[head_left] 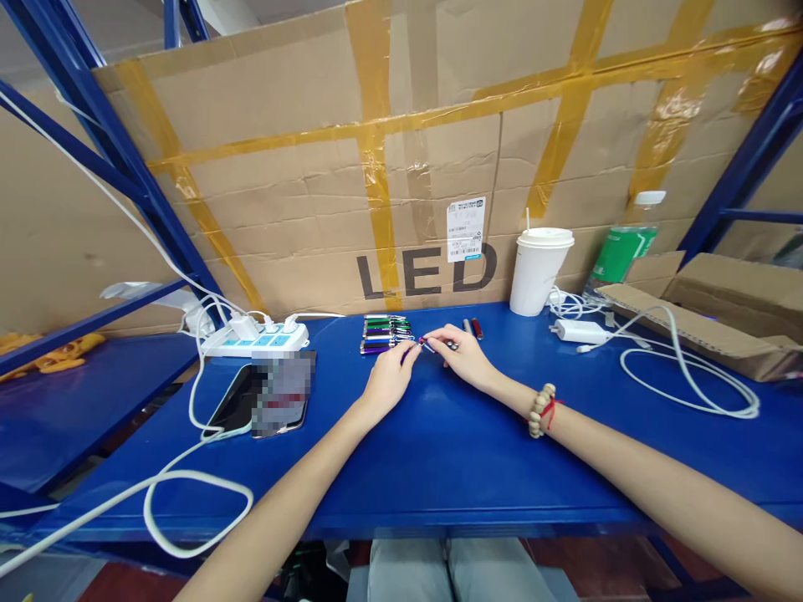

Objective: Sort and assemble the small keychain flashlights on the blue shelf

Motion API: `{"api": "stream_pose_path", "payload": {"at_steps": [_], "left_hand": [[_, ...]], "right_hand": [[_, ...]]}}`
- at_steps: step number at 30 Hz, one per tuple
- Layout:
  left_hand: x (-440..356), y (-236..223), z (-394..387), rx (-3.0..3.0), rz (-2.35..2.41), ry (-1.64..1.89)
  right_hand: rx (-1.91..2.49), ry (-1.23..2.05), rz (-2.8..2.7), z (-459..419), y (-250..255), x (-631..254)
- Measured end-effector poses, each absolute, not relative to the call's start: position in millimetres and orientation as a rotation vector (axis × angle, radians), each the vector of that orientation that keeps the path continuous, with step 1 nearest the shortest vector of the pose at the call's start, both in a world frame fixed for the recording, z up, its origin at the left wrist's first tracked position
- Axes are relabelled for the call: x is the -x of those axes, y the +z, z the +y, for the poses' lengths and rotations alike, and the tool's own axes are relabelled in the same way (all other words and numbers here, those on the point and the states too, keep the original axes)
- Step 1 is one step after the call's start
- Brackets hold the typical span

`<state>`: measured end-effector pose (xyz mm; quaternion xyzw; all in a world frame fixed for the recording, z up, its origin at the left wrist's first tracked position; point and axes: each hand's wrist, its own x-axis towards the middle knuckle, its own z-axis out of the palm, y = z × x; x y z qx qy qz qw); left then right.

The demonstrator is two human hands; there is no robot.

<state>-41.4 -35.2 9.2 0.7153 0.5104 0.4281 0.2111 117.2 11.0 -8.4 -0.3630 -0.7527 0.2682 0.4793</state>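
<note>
My left hand (390, 374) and my right hand (462, 352) meet over the blue table (439, 451), both pinched on a small purple pen-like piece (421, 344) held between their fingertips. A neat row of several coloured pens (384, 334) lies just behind my left hand. Two loose pieces, one grey (467, 326) and one red (478, 328), lie behind my right hand. A beaded bracelet (540, 410) with a red string sits on my right wrist.
A white lidded cup (538, 269) with a straw stands at the back. Right of it lie a white charger (575, 331), coiled cable (683, 376) and an open cardboard box (708, 313). On the left are a power strip (257, 339), phones (260, 397) and trailing white cable (188, 502).
</note>
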Motion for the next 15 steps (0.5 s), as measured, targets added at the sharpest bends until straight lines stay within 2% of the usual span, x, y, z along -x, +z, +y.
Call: {"api": "stream_pose_path", "payload": {"at_steps": [8,15], "left_hand": [[35.8,11.3,-41.5,-1.962,1.493,1.138],[28.9,5.5,-44.1,-1.882,1.530,1.183]], "right_hand": [[0.904,0.665,-1.792,4.0,-3.3,-115.6],[0.925,0.531,-1.814,5.7,-5.5,-115.2]]}}
